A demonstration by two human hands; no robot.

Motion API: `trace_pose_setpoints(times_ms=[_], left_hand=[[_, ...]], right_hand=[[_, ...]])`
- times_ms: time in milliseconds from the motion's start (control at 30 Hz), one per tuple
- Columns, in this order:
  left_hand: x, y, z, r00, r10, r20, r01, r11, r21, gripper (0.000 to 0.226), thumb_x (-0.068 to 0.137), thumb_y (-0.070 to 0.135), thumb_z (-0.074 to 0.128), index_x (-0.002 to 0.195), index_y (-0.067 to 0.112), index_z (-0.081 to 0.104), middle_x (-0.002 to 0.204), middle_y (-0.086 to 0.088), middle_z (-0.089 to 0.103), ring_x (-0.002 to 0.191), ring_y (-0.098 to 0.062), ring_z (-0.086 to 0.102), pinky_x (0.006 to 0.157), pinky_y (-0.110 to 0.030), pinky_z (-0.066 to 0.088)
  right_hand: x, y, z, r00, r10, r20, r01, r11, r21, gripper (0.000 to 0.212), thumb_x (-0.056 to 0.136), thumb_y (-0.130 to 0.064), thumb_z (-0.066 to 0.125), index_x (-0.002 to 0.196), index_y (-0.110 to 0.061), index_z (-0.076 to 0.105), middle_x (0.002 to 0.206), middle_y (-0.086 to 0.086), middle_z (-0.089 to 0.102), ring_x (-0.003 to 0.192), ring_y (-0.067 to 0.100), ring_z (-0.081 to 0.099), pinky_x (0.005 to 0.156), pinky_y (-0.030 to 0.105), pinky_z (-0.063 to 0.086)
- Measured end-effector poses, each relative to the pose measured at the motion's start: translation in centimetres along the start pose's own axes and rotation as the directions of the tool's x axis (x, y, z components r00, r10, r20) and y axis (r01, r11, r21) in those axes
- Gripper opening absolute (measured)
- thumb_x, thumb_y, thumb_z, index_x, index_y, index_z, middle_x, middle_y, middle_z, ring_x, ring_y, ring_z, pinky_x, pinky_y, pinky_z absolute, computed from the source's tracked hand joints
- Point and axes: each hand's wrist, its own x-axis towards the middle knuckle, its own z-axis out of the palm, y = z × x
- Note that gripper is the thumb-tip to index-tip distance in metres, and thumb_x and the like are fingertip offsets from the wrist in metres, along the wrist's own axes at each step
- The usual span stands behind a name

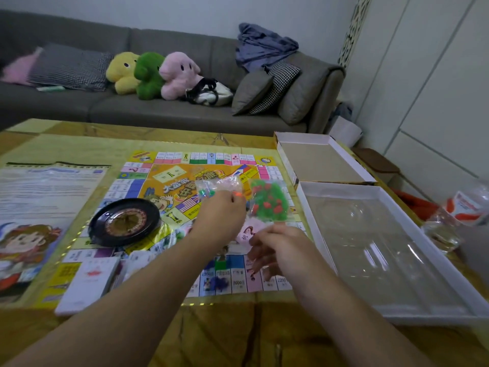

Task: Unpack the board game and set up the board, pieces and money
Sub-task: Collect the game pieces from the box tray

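**Over the board: two bags of pieces held up, unopened**

On the table (238, 335), at centre, game board (169, 181) unfolded flat, ready for pieces. At three o'clock of it, box tray (391, 320) with its clear insert, apparently emptied, parked beside the board for easy reach; at one o'clock, box lid (284, 149) lying upside down, out of the way. At nine o'clock, instruction sheet (47, 197) spread open. On the board's seven o'clock quarter, roulette wheel (124, 222) set down; nearer the front edge, card box (90, 282) and a blurred stack, probably the money.

Above the board's three o'clock side, left hand (221, 215) pinching a clear bag of small tokens (219, 185), right hand (283, 250) pinching at its lower edge a bag of green and red houses (268, 203). Both raised, seemingly for checking contents before opening. Bags look sealed.
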Motion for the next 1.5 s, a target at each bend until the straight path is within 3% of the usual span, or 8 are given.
trace_pose_setpoints(times_ms=[300,533,633,900,1133,1233,1333,1500], left_hand=[[-2.3,0.8,-1.3,0.989,0.140,-0.038,-0.136,0.987,0.090,0.020,0.102,0.018,0.049,0.099,0.020,0.068,0.089,0.004,0.070,0.067,-0.012,0.062,0.057,-0.029,0.050],[-6.3,-0.2,-5.8,0.984,0.155,-0.084,-0.159,0.986,-0.050,0.021,0.104,0.022,0.054,0.086,0.022,0.067,0.076,0.000,0.070,0.064,-0.016,0.064,0.061,-0.036,0.058],[-8.7,-1.6,-6.3,0.982,0.191,0.013,-0.191,0.977,0.099,0.022,0.103,0.028,0.057,0.083,0.027,0.068,0.070,0.005,0.069,0.060,-0.007,0.064,0.056,-0.021,0.055],[-12.7,-1.9,-5.8,0.886,0.176,0.429,-0.384,0.798,0.465,0.012,0.101,0.036,0.052,0.097,0.031,0.063,0.093,0.014,0.064,0.084,-0.004,0.059,0.073,-0.021,0.053],[-13.0,-2.3,-6.1,0.906,0.159,0.393,-0.351,0.801,0.485,0.016,0.106,0.034,0.044,0.104,0.032,0.060,0.102,0.011,0.064,0.088,-0.007,0.057,0.074,-0.025,0.047],[-13.0,-2.4,-6.4,0.918,0.139,0.370,-0.319,0.815,0.484,0.018,0.106,0.037,0.044,0.105,0.031,0.061,0.100,0.013,0.064,0.087,-0.005,0.059,0.080,-0.026,0.054],[-12.9,-2.3,-6.7,0.916,0.104,0.387,-0.301,0.816,0.493,0.018,0.106,0.037,0.044,0.107,0.030,0.061,0.103,0.011,0.065,0.090,-0.007,0.062,0.087,-0.031,0.058],[-12.6,-2.3,-6.3,0.903,0.061,0.425,-0.299,0.800,0.521,0.021,0.108,0.035,0.043,0.114,0.026,0.061,0.110,0.004,0.066,0.097,-0.012,0.063,0.090,-0.033,0.057]], right_hand=[[1.1,0.0,-1.0,0.997,-0.020,-0.078,0.016,0.999,-0.045,0.020,0.101,0.001,0.052,0.095,-0.003,0.071,0.076,0.011,0.074,0.066,0.028,0.069,0.057,0.038,0.051],[-1.6,0.2,-3.0,0.956,-0.223,-0.188,0.088,0.835,-0.543,0.026,0.095,-0.005,0.056,0.087,-0.027,0.067,0.088,-0.006,0.071,0.077,0.008,0.068,0.051,0.018,0.046],[-3.3,0.3,-1.8,0.982,-0.184,-0.050,0.110,0.763,-0.637,0.024,0.098,-0.008,0.057,0.087,-0.027,0.068,0.086,-0.007,0.068,0.073,0.002,0.062,0.049,0.012,0.040],[-5.6,0.7,2.9,0.976,-0.159,0.150,0.218,0.673,-0.707,0.018,0.097,-0.013,0.055,0.094,-0.025,0.069,0.093,-0.011,0.067,0.084,0.005,0.061,0.066,0.016,0.045],[-5.6,0.8,3.5,0.977,-0.181,0.117,0.205,0.619,-0.758,0.014,0.100,-0.018,0.058,0.101,-0.029,0.067,0.101,-0.009,0.068,0.092,0.007,0.063,0.083,0.027,0.056],[-4.9,0.3,2.0,0.964,-0.265,0.001,0.164,0.593,-0.788,0.015,0.100,-0.019,0.064,0.101,-0.033,0.060,0.106,-0.013,0.061,0.095,0.006,0.062,0.080,0.021,0.057],[-3.9,0.8,0.3,0.959,-0.275,-0.067,0.089,0.519,-0.850,0.034,0.099,-0.024,0.069,0.128,-0.037,0.056,0.132,-0.012,0.048,0.113,0.009,0.058,0.086,0.020,0.056],[-2.5,1.9,0.7,0.979,-0.201,0.011,0.101,0.442,-0.891,0.023,0.099,-0.016,0.068,0.114,-0.033,0.064,0.118,-0.007,0.053,0.098,0.009,0.053,0.068,0.016,0.041]])
